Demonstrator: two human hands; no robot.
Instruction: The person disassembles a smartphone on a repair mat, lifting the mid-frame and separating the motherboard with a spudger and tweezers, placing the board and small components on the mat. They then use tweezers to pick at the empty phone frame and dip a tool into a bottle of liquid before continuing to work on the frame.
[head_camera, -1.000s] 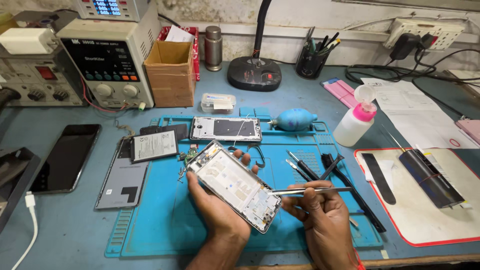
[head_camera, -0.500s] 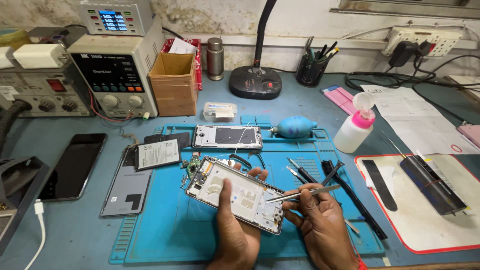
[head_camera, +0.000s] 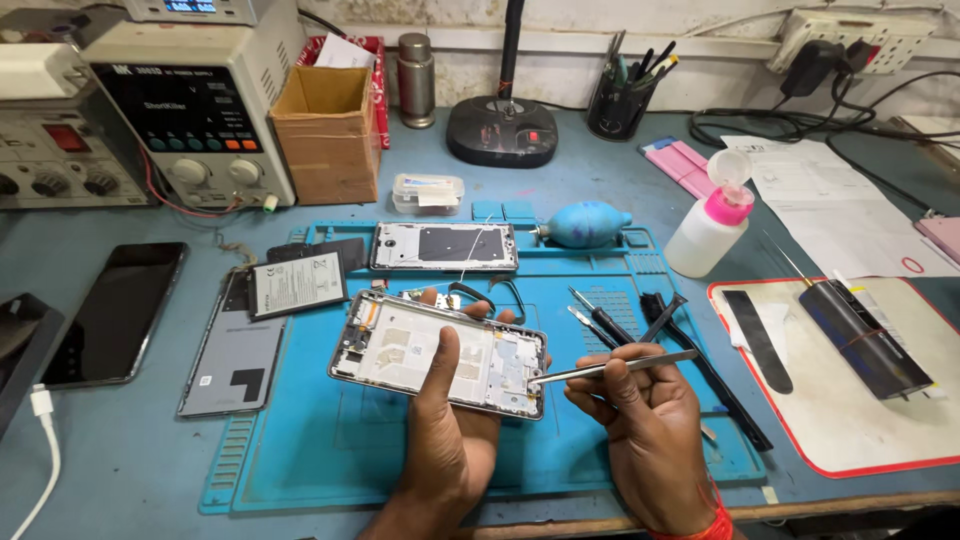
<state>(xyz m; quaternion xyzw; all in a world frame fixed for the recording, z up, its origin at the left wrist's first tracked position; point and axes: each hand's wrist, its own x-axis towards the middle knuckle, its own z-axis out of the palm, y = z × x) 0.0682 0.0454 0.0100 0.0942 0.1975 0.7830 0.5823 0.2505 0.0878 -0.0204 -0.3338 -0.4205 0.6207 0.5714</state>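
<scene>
Gripping the opened phone (head_camera: 440, 353), left fingers (head_camera: 443, 362) wrap it; right fingers (head_camera: 608, 375) pinch tweezers (head_camera: 612, 367).

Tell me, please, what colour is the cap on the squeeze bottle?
Pink, with a clear flip lid on the white squeeze bottle; the head view shows it.

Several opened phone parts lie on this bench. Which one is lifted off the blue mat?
The silver phone frame, gripped in the left hand, with the tweezers in the right hand at its corner. The second frame lies flat on the blue mat.
</scene>
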